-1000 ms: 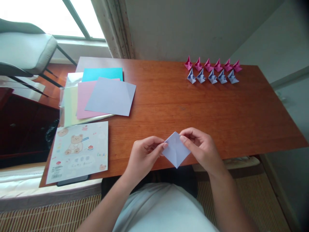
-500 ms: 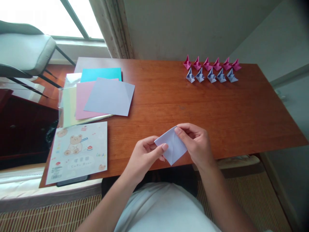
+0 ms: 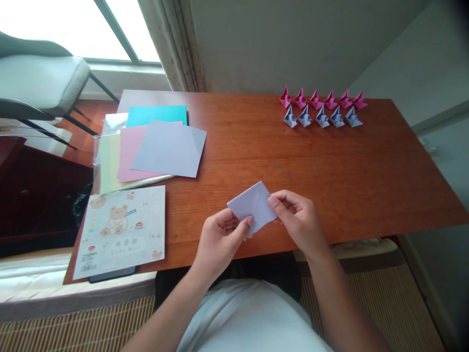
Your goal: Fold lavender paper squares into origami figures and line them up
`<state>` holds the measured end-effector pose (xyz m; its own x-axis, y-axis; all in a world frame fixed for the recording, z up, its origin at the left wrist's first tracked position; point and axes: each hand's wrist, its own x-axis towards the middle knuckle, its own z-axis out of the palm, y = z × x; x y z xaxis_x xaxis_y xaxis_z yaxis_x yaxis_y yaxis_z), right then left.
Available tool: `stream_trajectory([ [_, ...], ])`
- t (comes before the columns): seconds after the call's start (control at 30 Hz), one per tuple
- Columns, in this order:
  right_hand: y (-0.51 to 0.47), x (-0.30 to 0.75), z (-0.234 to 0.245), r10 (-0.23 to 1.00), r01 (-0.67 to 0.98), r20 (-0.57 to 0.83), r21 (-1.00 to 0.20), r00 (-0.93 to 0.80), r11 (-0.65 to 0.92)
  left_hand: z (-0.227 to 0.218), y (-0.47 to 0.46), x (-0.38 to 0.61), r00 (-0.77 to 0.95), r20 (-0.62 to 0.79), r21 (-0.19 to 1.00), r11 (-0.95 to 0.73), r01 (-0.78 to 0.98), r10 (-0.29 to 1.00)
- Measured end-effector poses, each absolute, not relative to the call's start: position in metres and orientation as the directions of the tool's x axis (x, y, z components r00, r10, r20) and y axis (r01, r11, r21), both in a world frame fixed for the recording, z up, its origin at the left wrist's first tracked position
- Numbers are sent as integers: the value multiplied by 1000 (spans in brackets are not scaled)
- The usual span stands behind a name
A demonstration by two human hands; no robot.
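A small folded square of pale lavender paper (image 3: 255, 205) is held up over the table's front edge, turned to a diamond with creases on its face. My left hand (image 3: 224, 239) pinches its lower left part, thumb on top and fingers curled beneath. At its right corner my right hand (image 3: 296, 217) grips the paper between thumb and fingers. The fingertips under the paper are hidden.
At the back right of the wooden table (image 3: 234, 142) stand a row of pink origami pieces (image 3: 315, 100) and a row of lavender origami pieces (image 3: 322, 118). Loose coloured sheets (image 3: 170, 149) lie at the left, with a bear-printed sheet (image 3: 122, 232) over a dark flat object (image 3: 112, 275).
The folded paper has moved slightly up and left in my hands. My right hand's hold has shifted from its top corner to its right corner.
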<state>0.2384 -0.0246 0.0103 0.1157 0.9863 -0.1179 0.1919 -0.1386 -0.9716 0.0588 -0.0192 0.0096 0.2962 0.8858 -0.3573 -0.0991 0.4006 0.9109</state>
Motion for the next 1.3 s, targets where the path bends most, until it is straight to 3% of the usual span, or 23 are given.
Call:
stream_trajectory([
  [0.2,-28,245,6,991,299,-71,-949,117,-103,11,-17,55,332,-348,910,401,-106,877],
  [0.47,-31,249,12,997,404,-73,-911,39,-82,10,-7,41,236,-315,936,342,-86,919],
  [0.77,-30,249,13,997,414,-82,-907,-4,-74,2,-8,35,207,-261,963,268,-6,943],
  [1.1,-29,250,18,982,393,-129,-917,-136,-66,11,3,29,444,-263,965,242,105,856],
  [1.3,-28,246,20,969,426,-155,-903,-193,-59,7,3,27,439,-224,965,136,223,870],
])
